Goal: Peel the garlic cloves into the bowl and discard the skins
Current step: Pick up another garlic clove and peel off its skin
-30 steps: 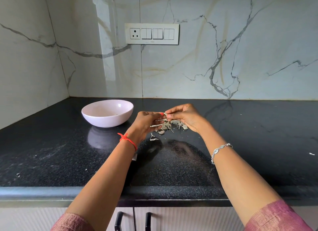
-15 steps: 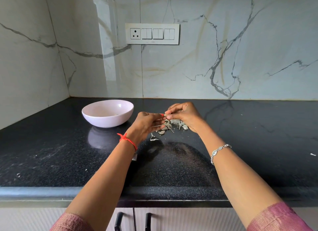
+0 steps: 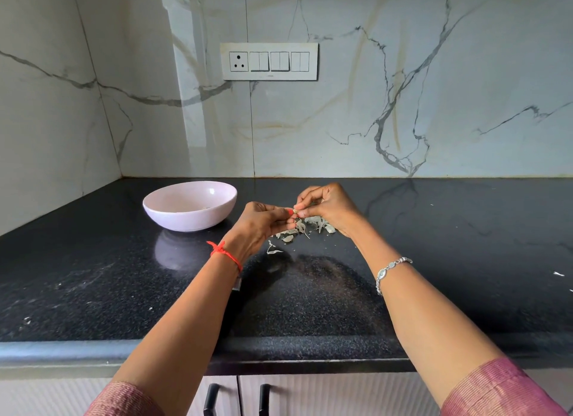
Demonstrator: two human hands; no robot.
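A small pale garlic clove (image 3: 296,211) is pinched between the fingertips of the left hand (image 3: 259,224) and the right hand (image 3: 330,206), both curled around it just above the counter. It is probably light and firm, slick once bared, with brittle papery skin best caught by a nail at a loose edge. Dry curled skins (image 3: 310,222) lie beneath on the glossy, speckled black countertop (image 3: 434,260). A smooth round pink bowl (image 3: 186,220) stands nearby, left.

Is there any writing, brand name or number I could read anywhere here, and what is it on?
No text here can be read.
On the switch plate: a tiny dark mark at its lower edge, possibly a brand, too small to read.
On the bowl, the countertop and the bracelet: no lettering shows.
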